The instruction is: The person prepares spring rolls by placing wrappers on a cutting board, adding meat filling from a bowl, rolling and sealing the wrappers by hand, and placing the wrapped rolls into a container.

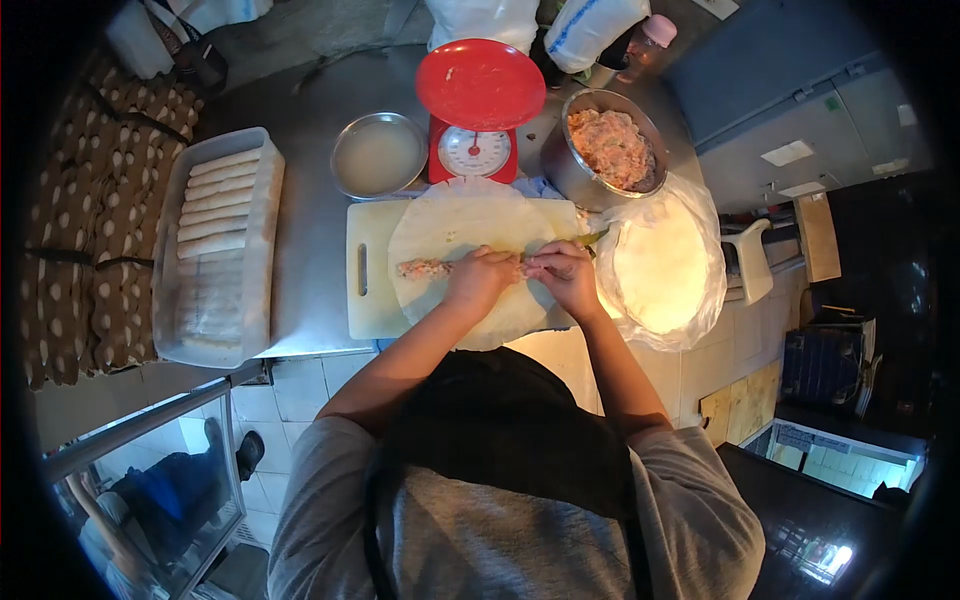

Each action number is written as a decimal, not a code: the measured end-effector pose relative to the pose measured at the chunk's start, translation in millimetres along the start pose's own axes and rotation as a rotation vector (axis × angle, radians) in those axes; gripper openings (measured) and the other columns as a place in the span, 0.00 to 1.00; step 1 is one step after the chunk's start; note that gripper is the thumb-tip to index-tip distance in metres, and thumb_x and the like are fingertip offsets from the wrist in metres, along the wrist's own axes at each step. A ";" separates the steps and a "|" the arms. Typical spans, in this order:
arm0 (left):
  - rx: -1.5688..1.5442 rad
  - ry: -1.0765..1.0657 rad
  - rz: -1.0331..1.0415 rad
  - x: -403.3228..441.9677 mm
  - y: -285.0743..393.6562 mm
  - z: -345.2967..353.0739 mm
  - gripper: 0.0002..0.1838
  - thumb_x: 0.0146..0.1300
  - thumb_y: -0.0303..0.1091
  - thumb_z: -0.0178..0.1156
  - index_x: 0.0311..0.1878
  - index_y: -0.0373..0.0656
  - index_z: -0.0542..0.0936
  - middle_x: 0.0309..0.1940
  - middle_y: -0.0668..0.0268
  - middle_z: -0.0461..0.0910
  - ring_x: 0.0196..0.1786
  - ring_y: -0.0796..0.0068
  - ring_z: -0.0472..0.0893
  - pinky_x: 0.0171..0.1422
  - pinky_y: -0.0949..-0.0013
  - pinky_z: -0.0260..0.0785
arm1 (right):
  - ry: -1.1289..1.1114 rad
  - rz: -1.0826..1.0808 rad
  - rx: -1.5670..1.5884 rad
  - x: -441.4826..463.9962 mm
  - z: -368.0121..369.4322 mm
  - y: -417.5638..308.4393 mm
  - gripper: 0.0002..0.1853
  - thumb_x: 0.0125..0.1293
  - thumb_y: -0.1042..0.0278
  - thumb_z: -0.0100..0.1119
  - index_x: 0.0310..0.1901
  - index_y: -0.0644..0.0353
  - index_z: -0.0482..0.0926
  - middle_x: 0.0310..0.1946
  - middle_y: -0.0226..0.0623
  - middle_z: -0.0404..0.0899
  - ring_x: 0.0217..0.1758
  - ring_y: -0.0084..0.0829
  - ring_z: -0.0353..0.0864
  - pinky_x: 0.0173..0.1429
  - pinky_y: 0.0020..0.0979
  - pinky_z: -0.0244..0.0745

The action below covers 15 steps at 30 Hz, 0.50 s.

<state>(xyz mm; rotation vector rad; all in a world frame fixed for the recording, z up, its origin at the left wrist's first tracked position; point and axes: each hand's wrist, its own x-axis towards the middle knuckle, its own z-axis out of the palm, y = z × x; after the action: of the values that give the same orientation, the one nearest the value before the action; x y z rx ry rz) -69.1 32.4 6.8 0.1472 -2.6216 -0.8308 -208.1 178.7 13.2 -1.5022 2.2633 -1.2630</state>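
Note:
A thin round wrapper [435,225] lies over a white cutting board [362,315] with a handle slot. Across its middle runs a strip of pinkish meat filling [424,268]. My left hand [482,280] is closed over the strip's middle, fingers pressed together on the filling. Close beside it, my right hand [565,275] pinches the strip's right end; the fingers partly hide it. A steel pot [577,180] full of the same filling stands behind my right hand. Stacked wrappers [658,265] in a plastic bag [705,215] lie to the right.
Behind the board are a red kitchen scale [475,150] and a steel bowl [380,155] of cloudy liquid. A plastic tub [262,230] with rows of white rolls stands left, beside stacked egg trays [125,220]. A pink-capped bottle [648,48] is at the back.

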 end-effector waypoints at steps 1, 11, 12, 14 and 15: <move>0.006 0.004 0.022 2.4 3.2 2.3 0.18 0.51 0.36 0.67 0.47 0.41 0.83 0.46 0.64 0.84 0.45 0.64 0.80 0.51 0.64 0.74 | 0.008 -0.030 -0.029 -0.2 -5.7 -2.5 0.10 0.43 0.72 0.74 0.31 0.54 0.87 0.31 0.29 0.82 0.34 0.29 0.79 0.45 0.30 0.68; -0.104 0.048 -0.025 17.9 24.0 29.4 0.15 0.53 0.31 0.65 0.46 0.43 0.83 0.40 0.64 0.84 0.43 0.63 0.80 0.50 0.64 0.73 | 0.015 0.053 -0.037 -14.8 -25.0 15.2 0.15 0.42 0.73 0.76 0.35 0.60 0.86 0.31 0.35 0.80 0.37 0.35 0.78 0.42 0.32 0.71; -0.098 0.026 -0.024 18.5 24.2 29.6 0.15 0.53 0.31 0.65 0.46 0.44 0.83 0.41 0.64 0.84 0.44 0.63 0.80 0.51 0.63 0.73 | 0.015 0.051 -0.052 -15.3 -25.1 16.7 0.15 0.42 0.73 0.76 0.36 0.60 0.86 0.31 0.35 0.79 0.37 0.35 0.78 0.42 0.32 0.71; -0.081 -0.016 -0.027 17.9 22.2 27.4 0.15 0.53 0.32 0.65 0.47 0.44 0.82 0.42 0.63 0.83 0.46 0.62 0.79 0.53 0.62 0.72 | 0.013 0.045 -0.076 -15.2 -23.4 19.2 0.16 0.41 0.73 0.77 0.36 0.59 0.86 0.30 0.35 0.78 0.36 0.36 0.77 0.42 0.32 0.71; -0.017 -0.009 -0.040 14.9 21.7 22.0 0.15 0.53 0.32 0.65 0.47 0.45 0.83 0.42 0.63 0.83 0.47 0.62 0.79 0.54 0.61 0.71 | 0.014 0.053 -0.077 -14.5 -22.7 18.4 0.16 0.41 0.72 0.76 0.35 0.58 0.86 0.30 0.34 0.79 0.35 0.36 0.78 0.41 0.33 0.72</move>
<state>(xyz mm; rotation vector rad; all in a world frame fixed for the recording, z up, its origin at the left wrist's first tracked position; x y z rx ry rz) -91.1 58.8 7.6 0.1925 -2.6268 -0.8694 -225.8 206.0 10.2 -1.4519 2.3699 -1.1886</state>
